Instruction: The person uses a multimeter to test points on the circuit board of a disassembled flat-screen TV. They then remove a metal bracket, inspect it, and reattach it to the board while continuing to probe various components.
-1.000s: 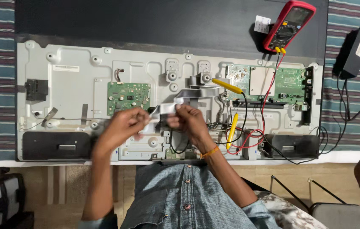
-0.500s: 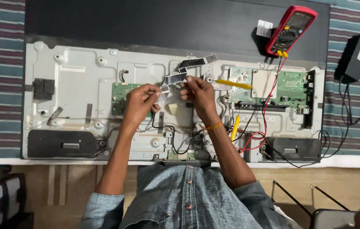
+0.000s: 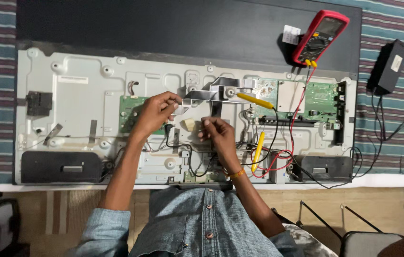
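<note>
flat ribbon cable [image 3: 201,94] lies across the metal panel [image 3: 92,90], long axis running left-low to right-high, from the left hand [image 3: 156,112] up toward the bracket [image 3: 230,88] near panel centre. cable end sits right at the left fingertips, just right of the small green board [image 3: 129,110]. left hand nearer; fingers pinched shut on that end. right hand [image 3: 216,135] lower and apart from the cable, beside a pale foam pad [image 3: 190,124], fingers curled together; cannot tell whether anything is between them. yellow probe [image 3: 256,101] rests just right of the bracket, second probe [image 3: 258,151] below it. red meter [image 3: 320,36] well apart, top right.
</note>
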